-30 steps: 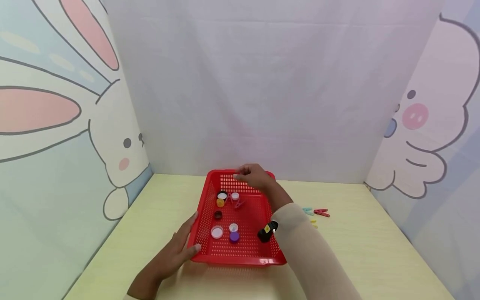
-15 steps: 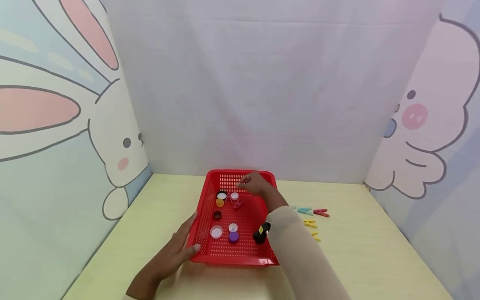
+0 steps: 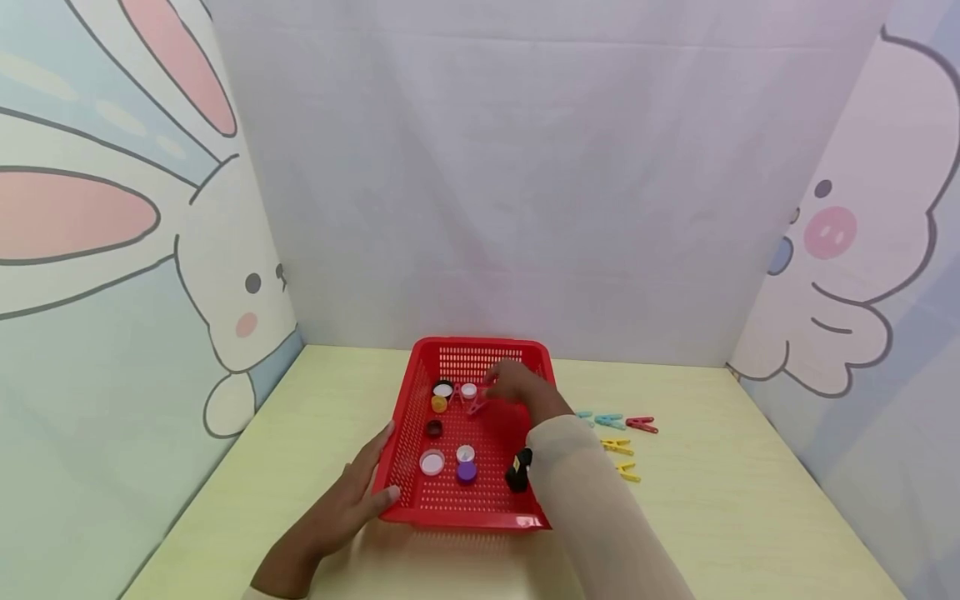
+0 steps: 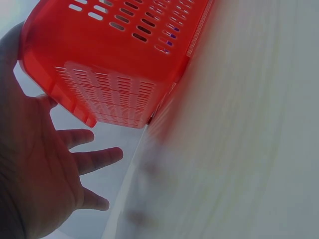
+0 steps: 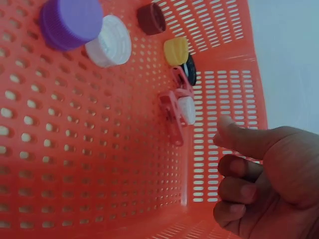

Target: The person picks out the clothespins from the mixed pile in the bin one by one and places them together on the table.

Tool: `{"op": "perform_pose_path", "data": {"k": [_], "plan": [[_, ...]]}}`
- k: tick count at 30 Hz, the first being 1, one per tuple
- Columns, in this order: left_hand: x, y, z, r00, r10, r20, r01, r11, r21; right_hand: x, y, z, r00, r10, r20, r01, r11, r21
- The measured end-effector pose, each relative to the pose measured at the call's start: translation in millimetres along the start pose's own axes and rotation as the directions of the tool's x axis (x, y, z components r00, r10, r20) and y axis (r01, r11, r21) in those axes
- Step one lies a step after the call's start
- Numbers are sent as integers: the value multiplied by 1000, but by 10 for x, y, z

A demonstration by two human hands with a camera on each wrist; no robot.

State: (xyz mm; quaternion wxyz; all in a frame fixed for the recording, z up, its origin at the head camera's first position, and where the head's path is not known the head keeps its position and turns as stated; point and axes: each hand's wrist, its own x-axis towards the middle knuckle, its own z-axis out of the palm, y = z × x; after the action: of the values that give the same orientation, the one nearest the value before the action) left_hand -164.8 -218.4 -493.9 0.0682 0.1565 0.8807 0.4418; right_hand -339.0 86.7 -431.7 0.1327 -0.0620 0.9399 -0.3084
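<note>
My left hand rests at the left rim of a red plastic basket, thumb on the rim. In the left wrist view its other fingers spread out straight beside the basket. My right hand is inside the basket toward the far right, fingers loosely bent, thumb extended and nothing held. Just left of it lies a pink clothespin, with a second pink clothespin beside it. Around these sit a white cap, a yellow cap and a black-rimmed cap.
Nearer in the basket are a dark brown cap, a clear-rimmed lid, a white cap and a purple cap. Blue clothespins, a red clothespin and yellow clothespins lie on the table to the right.
My right hand has come down and nearer from above the basket's far rim, reaching close to the pink clothespin. The left hand stays at the left rim.
</note>
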Motion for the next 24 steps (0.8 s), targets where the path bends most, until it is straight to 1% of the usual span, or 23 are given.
{"op": "perform_pose_path", "data": {"k": [3, 7, 10, 13, 18, 19, 22, 24], "plan": [[1, -2, -5, 1000, 3, -3, -3, 1000, 0, 1, 14, 7, 999, 27, 24, -26, 999, -37], [0, -8, -16, 1000, 12, -7, -12, 1000, -2, 1, 18, 3, 996, 66, 61, -65, 997, -29], [-2, -14, -25, 1000, 17, -7, -17, 1000, -6, 20, 12, 8, 993, 90, 73, -88, 996, -24], [-3, -13, -38, 1000, 19, -8, -19, 1000, -5, 67, 29, 30, 992, 98, 78, -96, 995, -32], [0, -8, -42, 1000, 10, -7, -10, 1000, -10, 24, 5, 20, 990, 122, 76, -121, 993, -10], [1, -8, -37, 1000, 7, -6, -7, 1000, -12, -32, -34, -2, 989, 130, 75, -129, 992, -15], [1, -12, -14, 1000, -5, -1, 5, 1000, -24, -34, -44, -27, 990, 124, 71, -121, 992, -45], [3, -15, 5, 1000, -11, 3, 12, 1000, -29, -36, -48, -50, 990, 122, 67, -119, 992, -43]]}}
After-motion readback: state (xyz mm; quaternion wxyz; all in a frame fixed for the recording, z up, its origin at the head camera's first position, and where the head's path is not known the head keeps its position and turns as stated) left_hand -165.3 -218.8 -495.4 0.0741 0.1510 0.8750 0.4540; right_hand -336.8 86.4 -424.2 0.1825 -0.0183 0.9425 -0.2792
